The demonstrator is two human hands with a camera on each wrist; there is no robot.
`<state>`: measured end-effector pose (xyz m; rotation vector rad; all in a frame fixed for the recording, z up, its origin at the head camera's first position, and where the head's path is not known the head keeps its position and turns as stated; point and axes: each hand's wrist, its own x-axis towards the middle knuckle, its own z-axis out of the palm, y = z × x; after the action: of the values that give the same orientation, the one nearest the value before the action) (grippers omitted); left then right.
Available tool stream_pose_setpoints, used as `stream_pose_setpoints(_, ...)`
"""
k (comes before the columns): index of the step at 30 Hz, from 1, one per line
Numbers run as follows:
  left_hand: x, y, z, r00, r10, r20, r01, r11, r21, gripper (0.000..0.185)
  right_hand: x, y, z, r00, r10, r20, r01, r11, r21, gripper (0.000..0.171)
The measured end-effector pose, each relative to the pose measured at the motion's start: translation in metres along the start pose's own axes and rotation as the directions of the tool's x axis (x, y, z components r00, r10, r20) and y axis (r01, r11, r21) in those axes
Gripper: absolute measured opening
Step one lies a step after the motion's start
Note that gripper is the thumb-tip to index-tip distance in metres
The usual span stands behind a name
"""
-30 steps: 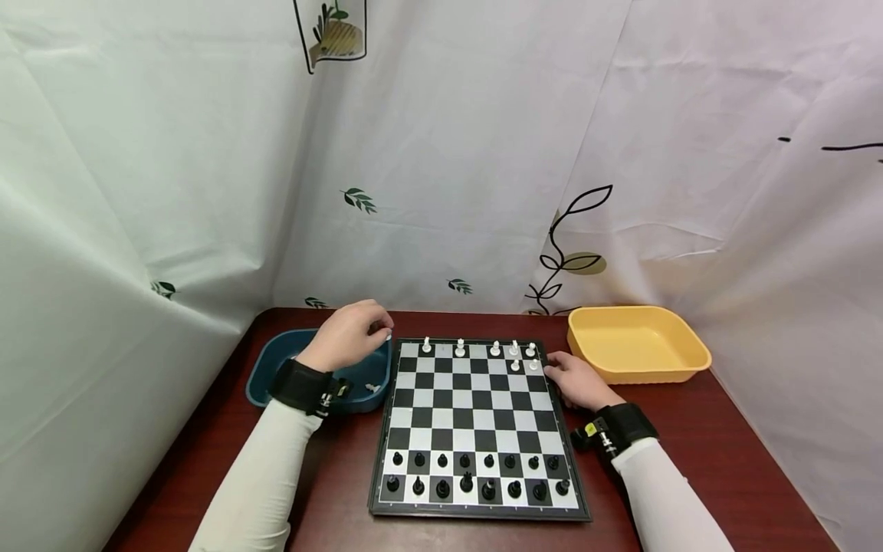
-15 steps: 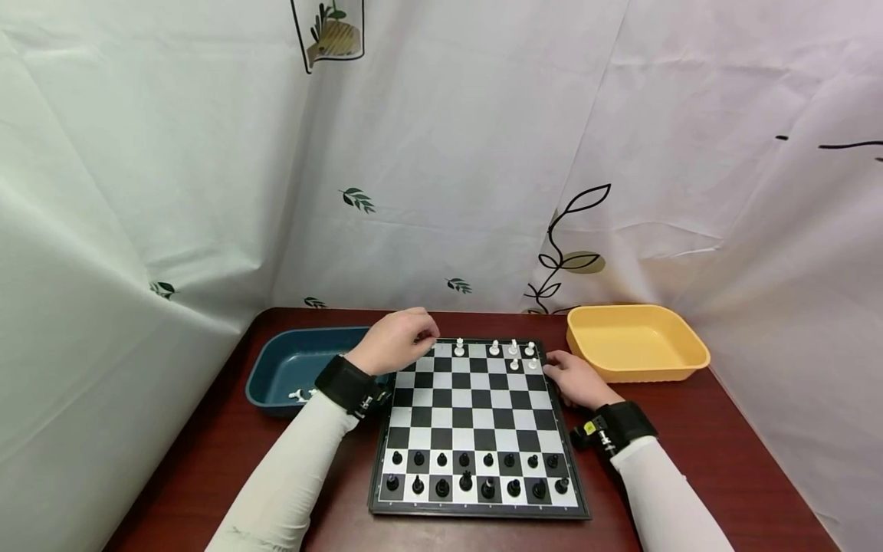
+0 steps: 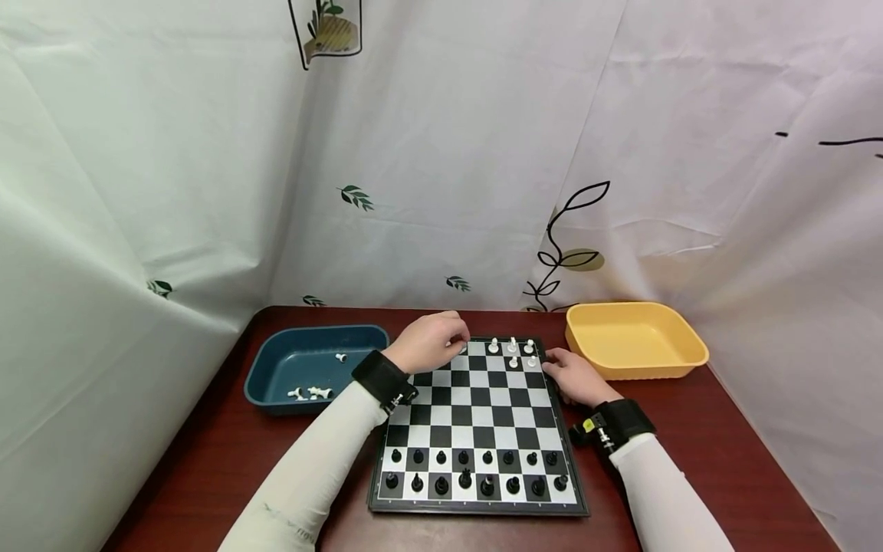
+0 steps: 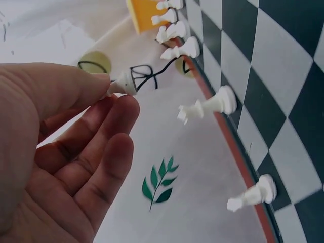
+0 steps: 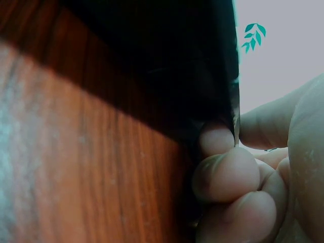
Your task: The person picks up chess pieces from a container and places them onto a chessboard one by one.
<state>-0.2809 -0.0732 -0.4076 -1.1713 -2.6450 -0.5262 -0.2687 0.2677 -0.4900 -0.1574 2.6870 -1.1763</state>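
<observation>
White chess piece (image 4: 124, 84) pinched in left hand (image 3: 429, 343) above chessboard (image 3: 476, 429) far edge, right hand (image 3: 576, 377) gripping board's right rim, on red-brown wooden table (image 3: 690, 429) ringed by leaf-printed white curtain (image 3: 441, 153).

The middle rows of the chessboard (image 3: 476, 414) are free for passing. White pieces (image 3: 512, 349) stand at the far edge, black pieces (image 3: 476, 471) block the near rows.
</observation>
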Motion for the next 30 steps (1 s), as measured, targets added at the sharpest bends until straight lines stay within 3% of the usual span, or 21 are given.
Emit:
stream_pose_setpoints(6, 0.012, 0.007, 0.013, 0.999, -0.005, 0.038, 0.006, 0.999, -0.036, 0.009, 0.001, -0.001, 0.0, 1.0, -0.006, -0.002, 0.006, 1.0, -0.011, 0.043)
stream_pose_setpoints(14, 0.023, 0.017, 0.029, 0.996, -0.002, 0.085, 0.002, 1.0, -0.004, 0.01, 0.001, 0.0, 0.001, 1.0, 0.004, -0.002, -0.004, 1.0, -0.018, 0.043)
stream_pose_setpoints(24, 0.04, 0.014, 0.048, 0.995, 0.018, 0.1, -0.012, 0.998, -0.06, 0.009, 0.002, 0.001, 0.0, 1.0, -0.003, -0.005, 0.003, 1.0, -0.019, 0.041)
stream_pose_setpoints(30, 0.048, 0.016, 0.059, 0.992, 0.015, 0.123, -0.012, 1.0, -0.023, 0.008, 0.001, 0.001, -0.001, 1.0, -0.001, -0.005, 0.001, 1.0, -0.017, 0.041)
